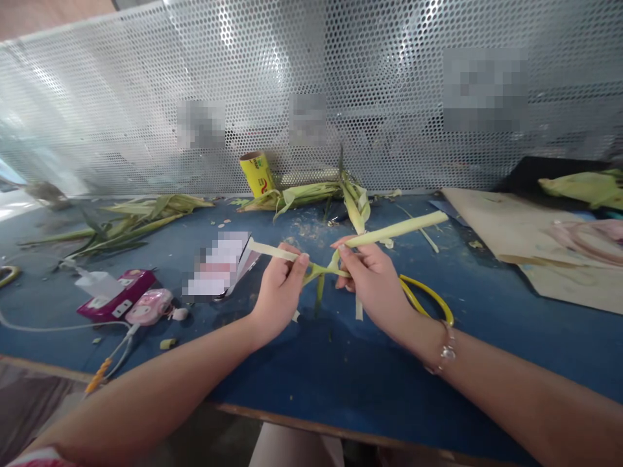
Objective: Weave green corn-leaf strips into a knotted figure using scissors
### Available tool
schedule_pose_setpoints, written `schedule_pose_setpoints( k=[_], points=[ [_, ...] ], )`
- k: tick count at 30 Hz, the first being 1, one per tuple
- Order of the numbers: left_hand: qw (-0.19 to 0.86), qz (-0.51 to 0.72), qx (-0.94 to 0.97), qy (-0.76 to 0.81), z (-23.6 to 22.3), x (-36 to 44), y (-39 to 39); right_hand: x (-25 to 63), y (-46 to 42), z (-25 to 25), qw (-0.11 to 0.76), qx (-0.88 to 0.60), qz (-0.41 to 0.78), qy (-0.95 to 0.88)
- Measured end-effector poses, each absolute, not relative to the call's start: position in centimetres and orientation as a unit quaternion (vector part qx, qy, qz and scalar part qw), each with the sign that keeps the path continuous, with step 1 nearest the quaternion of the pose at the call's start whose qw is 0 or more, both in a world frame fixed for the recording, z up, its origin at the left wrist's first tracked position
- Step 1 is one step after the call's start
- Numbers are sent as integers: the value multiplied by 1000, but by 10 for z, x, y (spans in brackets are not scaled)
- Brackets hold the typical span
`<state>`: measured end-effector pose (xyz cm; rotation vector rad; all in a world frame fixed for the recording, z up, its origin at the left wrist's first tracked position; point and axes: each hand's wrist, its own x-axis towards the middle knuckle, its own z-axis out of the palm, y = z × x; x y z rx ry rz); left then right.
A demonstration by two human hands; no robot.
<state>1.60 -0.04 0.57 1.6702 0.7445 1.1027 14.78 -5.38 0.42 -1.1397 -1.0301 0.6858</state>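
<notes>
Between my two hands, above the blue table, is a piece of crossed corn husk strips. My left hand pinches it from the left, thumb on top, with a pale strip end sticking out past the fingers. On the other side my right hand is closed on the same husk strips. A long, pale green folded strip points up and right from its fingertips. More strip ends hang below both hands. Yellow-handled scissors, partly hidden by my right wrist, lie on the table.
Corn husks and a yellow cardboard tube stand along the perforated metal screen. Further left are more husks, a phone, a pink case and a charger with cables. Brown paper lies right.
</notes>
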Motion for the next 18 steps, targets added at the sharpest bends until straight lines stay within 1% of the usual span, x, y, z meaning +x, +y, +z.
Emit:
schedule_pose_setpoints(
  k=[6,13,18],
  points=[
    [534,470,630,311,5,19,6,146,-56,3,655,-490,315,-481],
    [476,496,651,322,8,17,8,147,-56,-2,639,-498,290,-510],
    [490,521,621,321,7,19,12,147,-59,2,622,-513,277,-522]
  ],
)
